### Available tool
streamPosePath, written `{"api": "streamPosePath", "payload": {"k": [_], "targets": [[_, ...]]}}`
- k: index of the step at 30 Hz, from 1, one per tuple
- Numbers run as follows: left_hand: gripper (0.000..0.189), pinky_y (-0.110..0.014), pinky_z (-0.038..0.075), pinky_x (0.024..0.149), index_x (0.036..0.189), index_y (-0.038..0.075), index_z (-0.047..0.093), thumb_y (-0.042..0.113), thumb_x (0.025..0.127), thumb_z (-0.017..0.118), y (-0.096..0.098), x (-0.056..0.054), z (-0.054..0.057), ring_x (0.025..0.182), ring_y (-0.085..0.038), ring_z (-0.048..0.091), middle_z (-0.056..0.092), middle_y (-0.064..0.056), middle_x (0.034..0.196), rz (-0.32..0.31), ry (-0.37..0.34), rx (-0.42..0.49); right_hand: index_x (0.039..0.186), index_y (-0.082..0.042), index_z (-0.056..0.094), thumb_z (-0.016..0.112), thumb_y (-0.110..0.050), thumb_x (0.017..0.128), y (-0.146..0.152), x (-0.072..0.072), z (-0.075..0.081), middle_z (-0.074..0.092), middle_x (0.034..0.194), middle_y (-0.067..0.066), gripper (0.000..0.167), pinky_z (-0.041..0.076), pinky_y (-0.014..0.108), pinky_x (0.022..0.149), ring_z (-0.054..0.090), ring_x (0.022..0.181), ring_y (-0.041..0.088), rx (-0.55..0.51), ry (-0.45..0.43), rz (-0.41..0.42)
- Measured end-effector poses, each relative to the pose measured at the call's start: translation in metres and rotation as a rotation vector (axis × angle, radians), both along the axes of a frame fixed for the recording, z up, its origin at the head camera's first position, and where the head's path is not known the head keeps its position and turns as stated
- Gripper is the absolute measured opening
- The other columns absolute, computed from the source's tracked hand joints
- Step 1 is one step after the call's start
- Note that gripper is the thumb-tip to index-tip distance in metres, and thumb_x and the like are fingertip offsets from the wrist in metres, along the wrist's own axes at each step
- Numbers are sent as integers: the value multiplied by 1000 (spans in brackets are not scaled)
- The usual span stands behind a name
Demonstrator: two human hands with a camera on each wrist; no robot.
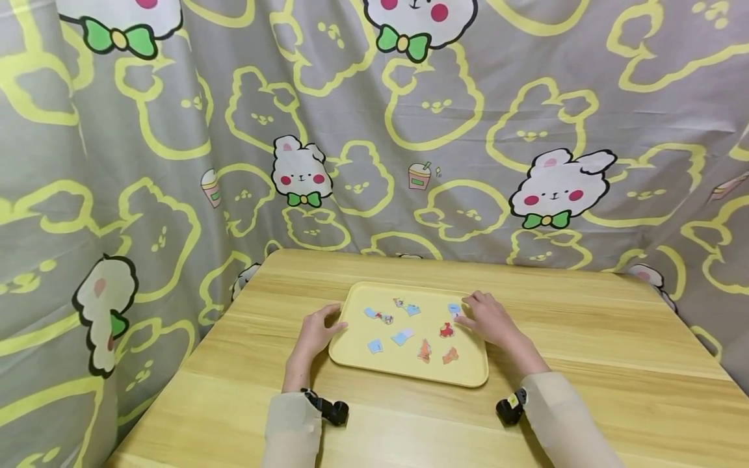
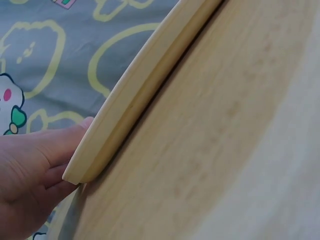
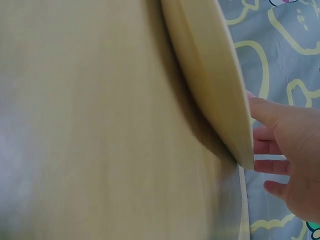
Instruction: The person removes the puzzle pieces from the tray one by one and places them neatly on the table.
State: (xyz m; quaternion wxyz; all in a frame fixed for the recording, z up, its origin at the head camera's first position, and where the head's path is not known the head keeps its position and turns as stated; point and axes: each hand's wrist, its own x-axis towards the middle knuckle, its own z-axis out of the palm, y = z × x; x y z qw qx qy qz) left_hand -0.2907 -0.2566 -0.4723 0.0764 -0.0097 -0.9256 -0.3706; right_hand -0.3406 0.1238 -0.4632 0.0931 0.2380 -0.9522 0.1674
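A yellow tray (image 1: 433, 296) lies on the wooden table with several small puzzle-like pieces spread over it. My left hand (image 1: 316, 330) grips its left edge, thumb over the rim and fingers along the outer side. On the opposite side my right hand (image 1: 491, 320) holds the right edge, its thumb reaching over the rim beside a light-blue piece (image 1: 454, 307). Among the pieces are a red one (image 1: 447, 330), an orange one (image 1: 424, 351) and a plain blue one (image 1: 375, 346). Both wrist views show the tray's outer wall (image 2: 117, 117) with fingers at it.
The light wooden table (image 1: 585, 325) extends around the tray on all sides. Behind and to the left hangs a grey curtain (image 1: 363, 123) with yellow outlines and rabbit faces. Small black cameras (image 1: 335, 412) sit on both wrists, near the table surface.
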Motion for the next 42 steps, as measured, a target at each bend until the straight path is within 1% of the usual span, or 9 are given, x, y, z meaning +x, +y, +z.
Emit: {"api": "streamPosePath", "payload": {"k": [3,10,14,18,22,29,36,39,42], "targets": [[50,-52,40,114,135,6,58,20,89,72,0,0,0,133,-38,50,59,-16,138,-9,6,-9,125,8,60,68,-34,91,0,-1,-1,60,119,24,55,51,57,92,55,108,41,34,22,-3],[44,-53,42,112,131,7,62,19,89,71,1,-1,-1,130,-40,53,63,-17,134,-24,31,-27,122,5,63,69,-38,89,1,-5,-2,62,116,22,54,51,55,89,55,105,41,88,78,1],[44,-52,41,113,132,7,62,19,90,70,1,-2,-1,131,-39,52,62,-16,135,-25,10,-18,122,4,63,68,-41,90,1,-7,-2,62,119,22,55,50,57,89,54,107,42,107,73,-1],[45,-51,41,114,133,9,61,20,91,70,1,-3,-1,132,-37,52,61,-15,136,-20,-8,0,122,2,64,67,-40,90,1,-8,-1,62,118,21,53,50,58,89,53,107,41,122,61,-6],[45,-51,41,114,132,9,62,20,90,70,1,-4,-1,131,-37,52,62,-15,135,-18,-3,1,121,-1,66,67,-39,91,1,-9,-1,62,115,18,49,50,57,88,52,106,39,130,58,-6],[44,-51,41,114,132,9,62,20,91,70,0,-6,0,131,-38,52,62,-15,135,-13,2,-1,117,-1,67,69,-38,89,-2,-12,1,62,116,18,47,50,57,88,52,105,39,109,75,-17],[43,-52,39,115,133,8,62,20,92,69,-1,-3,0,132,-38,51,62,-15,136,-8,-3,10,116,-1,67,72,-38,87,-6,-10,2,64,118,20,47,45,64,96,55,110,42,82,60,-45],[43,-53,40,114,133,8,61,20,92,69,-2,0,-2,132,-39,51,62,-16,135,-9,-9,18,115,0,67,73,-37,86,-8,-8,0,66,114,20,48,46,63,95,58,108,41,64,47,-56],[43,-53,41,113,133,7,62,20,92,69,-3,3,-6,132,-39,52,62,-16,135,-10,-15,27,113,1,67,74,-37,85,-10,-5,-4,67,110,20,48,47,59,89,59,103,39,45,33,-68]]}}
